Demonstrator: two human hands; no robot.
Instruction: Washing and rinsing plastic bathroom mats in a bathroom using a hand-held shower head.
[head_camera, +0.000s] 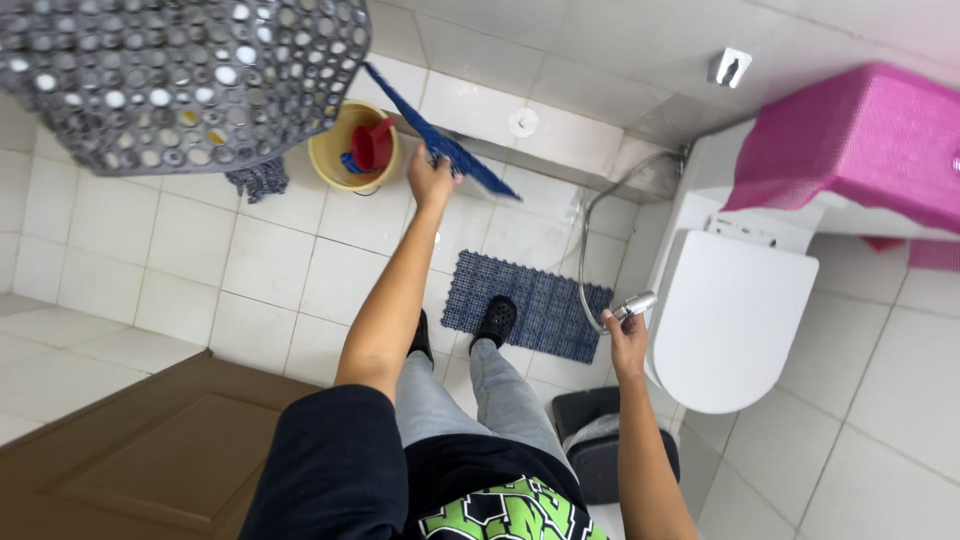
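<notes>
My left hand (430, 180) is gripping a blue mat (445, 150) by its edge, lifted off the floor and tilted, in front of the yellow bucket (340, 150). My right hand (627, 340) is closed around the sprayer (636, 305), hose (590, 250) looping up to the wall, just beside the closed toilet (730, 320). A second blue mat (545, 300) is under my shoe (496, 318).

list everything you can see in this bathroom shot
blue mat piece: 1, blue, held up by the left hand
blue floor mat: 1, on the tiles
grey mat: 1, top left, close to camera
bucket: 1, yellow, by the wall, red scoop inside
toilet: 1, white, lid shut, right
pink cover: 1, on the tank
spray nozzle: 1, silver, on a hose
bin: 1, dark, beside the toilet
left hand: gripping the mat piece
right hand: holding the nozzle
</notes>
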